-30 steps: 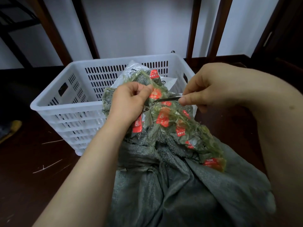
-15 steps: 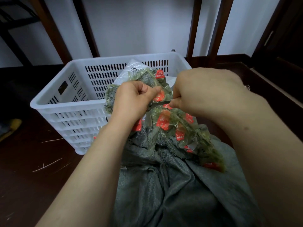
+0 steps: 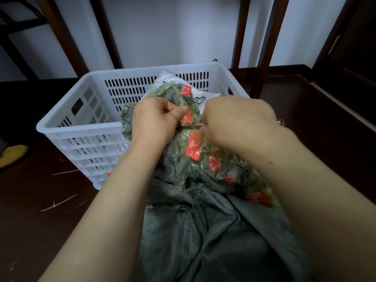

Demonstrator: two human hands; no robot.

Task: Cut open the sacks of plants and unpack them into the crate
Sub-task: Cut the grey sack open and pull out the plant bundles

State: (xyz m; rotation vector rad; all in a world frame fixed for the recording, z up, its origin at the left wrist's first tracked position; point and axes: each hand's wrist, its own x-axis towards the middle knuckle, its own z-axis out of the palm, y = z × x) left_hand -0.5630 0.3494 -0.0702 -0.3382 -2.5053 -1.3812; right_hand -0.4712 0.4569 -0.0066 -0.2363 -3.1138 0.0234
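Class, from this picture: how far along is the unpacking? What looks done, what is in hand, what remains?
Done: the grey sack is open and a wrapped plant bundle sticks out of it; a white bag seems to lie in the crate. In hand: the left hand grips the bundle while the right hand holds a blade to its wrap. Left: getting the bundle into the crate.

Yellow obj. (image 3: 12, 154) is seen at far left, on dark wood surface (image 3: 40, 231). Pale slivers (image 3: 59, 203) are scattered nearby. Dark posts (image 3: 270, 37) are set vs. white wall (image 3: 173, 27).
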